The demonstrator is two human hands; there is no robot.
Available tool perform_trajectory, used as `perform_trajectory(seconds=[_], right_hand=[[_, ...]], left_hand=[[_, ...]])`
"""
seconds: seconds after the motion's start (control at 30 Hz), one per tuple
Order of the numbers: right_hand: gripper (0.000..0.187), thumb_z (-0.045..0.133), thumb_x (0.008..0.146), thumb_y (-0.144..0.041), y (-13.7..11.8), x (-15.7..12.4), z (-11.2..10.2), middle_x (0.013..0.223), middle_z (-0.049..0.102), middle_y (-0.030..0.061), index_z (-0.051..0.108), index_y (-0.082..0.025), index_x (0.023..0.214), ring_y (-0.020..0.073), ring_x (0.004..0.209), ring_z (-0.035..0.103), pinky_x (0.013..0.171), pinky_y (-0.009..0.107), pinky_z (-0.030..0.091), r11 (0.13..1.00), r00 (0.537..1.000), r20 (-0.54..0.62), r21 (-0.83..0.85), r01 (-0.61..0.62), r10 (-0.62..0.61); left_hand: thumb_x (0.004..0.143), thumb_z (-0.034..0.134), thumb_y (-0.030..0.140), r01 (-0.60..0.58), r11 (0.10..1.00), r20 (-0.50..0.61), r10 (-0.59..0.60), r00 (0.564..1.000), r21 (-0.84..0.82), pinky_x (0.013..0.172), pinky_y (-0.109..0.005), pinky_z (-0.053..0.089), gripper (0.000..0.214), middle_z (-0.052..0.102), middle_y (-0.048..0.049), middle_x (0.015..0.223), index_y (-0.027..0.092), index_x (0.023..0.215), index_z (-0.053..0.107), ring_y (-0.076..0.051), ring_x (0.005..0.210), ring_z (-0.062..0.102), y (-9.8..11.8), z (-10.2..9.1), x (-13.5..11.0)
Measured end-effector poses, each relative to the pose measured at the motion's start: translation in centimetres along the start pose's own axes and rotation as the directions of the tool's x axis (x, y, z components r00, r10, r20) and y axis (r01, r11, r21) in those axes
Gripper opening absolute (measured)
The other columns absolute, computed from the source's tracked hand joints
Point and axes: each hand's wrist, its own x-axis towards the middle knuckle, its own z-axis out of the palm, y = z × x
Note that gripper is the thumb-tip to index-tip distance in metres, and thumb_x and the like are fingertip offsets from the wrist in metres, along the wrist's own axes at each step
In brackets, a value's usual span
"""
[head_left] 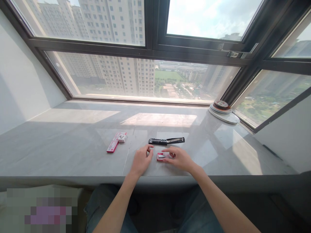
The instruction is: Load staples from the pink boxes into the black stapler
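Head view: small red-and-white box (pixel 161 157) lies on the sill (pixel 73 142) just nearer than the black stapler (pixel 166 140), between both hands. Right hand (pixel 179 158): fingertips on the box, actual grip cannot be told. Left hand (pixel 141 160): loosely curled, holding nothing, just beside the box. Two more boxes (pixel 116 141) well left of the stapler.

Wide grey stone ledge (pixel 60 142) runs L to R under a dark-framed bay window (pixel 150 48). Plain white wall (pixel 21 74) on L, another (pixel 286 136) on R. Sun patches (pixel 160 119) lie on the far part of the ledge; near part in shade. Outside: pale tower blocks (pixel 116 22), green field (pixel 168 75), hazy sky w/ clouds. Stack of round discs (pixel 223 111) sits in far R corner.
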Motion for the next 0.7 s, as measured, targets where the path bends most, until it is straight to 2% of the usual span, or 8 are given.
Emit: perform_trajectory(seconds=[0.1,0.23,0.3,0.4,0.53,0.7], right_hand=[[0.024,0.070,0.093,-0.048,-0.8,0.3,0.9,0.076,0.061,-0.0008,0.079,-0.031,0.108,0.0140,0.066,0.053,0.065,0.026,0.037,1.000,1.000,-0.013,-0.006,0.018,-0.018],[0.018,0.069,0.095,-0.043,-1.4,0.9,1.9,0.073,0.062,-0.0018,0.078,-0.029,0.101,0.0136,0.065,0.053,0.065,0.026,0.036,0.998,0.997,-0.040,-0.008,0.066,-0.066],[0.016,0.067,0.096,-0.040,-1.4,1.6,1.9,0.074,0.062,-0.0018,0.077,-0.029,0.104,0.0140,0.067,0.054,0.066,0.026,0.037,0.998,0.992,-0.109,-0.015,0.063,-0.064],[0.016,0.064,0.098,-0.035,-1.1,3.1,1.5,0.076,0.063,-0.0010,0.076,-0.027,0.107,0.0147,0.069,0.055,0.066,0.026,0.037,0.999,0.981,-0.192,-0.034,0.028,-0.033],[0.015,0.066,0.097,-0.033,-0.5,4.5,1.2,0.077,0.064,-0.0004,0.077,-0.027,0.104,0.0148,0.069,0.055,0.066,0.026,0.037,0.997,0.991,-0.122,-0.057,0.047,-0.054],[0.016,0.065,0.097,-0.033,-0.2,4.5,1.3,0.077,0.064,-0.0008,0.076,-0.026,0.107,0.0146,0.069,0.056,0.065,0.025,0.038,0.998,0.994,-0.102,-0.042,0.038,-0.042]], left_hand=[[0.095,0.060,0.040,0.024,0.992,-0.060,-0.016,0.998,0.123,0.088,-0.036,0.040,0.038,0.065,-0.0027,0.098,0.030,0.132,0.060,-0.023,0.095,0.060,-1.2,-1.0,3.0],[0.083,0.075,0.048,-0.045,0.988,0.059,0.036,0.998,0.149,0.089,-0.037,0.037,0.033,0.064,-0.0019,0.097,0.035,0.114,0.072,-0.026,0.103,0.058,-1.9,-1.1,5.8],[0.083,0.075,0.051,-0.073,0.988,0.101,0.059,0.993,0.139,0.090,-0.037,0.036,0.029,0.065,-0.0006,0.093,0.036,0.107,0.074,-0.025,0.101,0.058,-1.8,-0.6,5.7],[0.085,0.072,0.055,-0.087,0.988,0.113,0.072,0.991,0.131,0.090,-0.038,0.034,0.029,0.066,-0.0003,0.093,0.036,0.108,0.074,-0.025,0.101,0.057,-1.5,0.3,4.1],[0.087,0.071,0.053,-0.080,0.988,0.091,0.068,0.993,0.131,0.088,-0.038,0.032,0.028,0.066,-0.0008,0.096,0.038,0.110,0.072,-0.026,0.104,0.056,-1.2,0.7,2.3],[0.086,0.073,0.052,-0.078,0.988,0.068,0.069,0.995,0.135,0.089,-0.038,0.031,0.027,0.066,0.0003,0.096,0.039,0.110,0.072,-0.025,0.103,0.056,-1.1,0.7,2.1]])
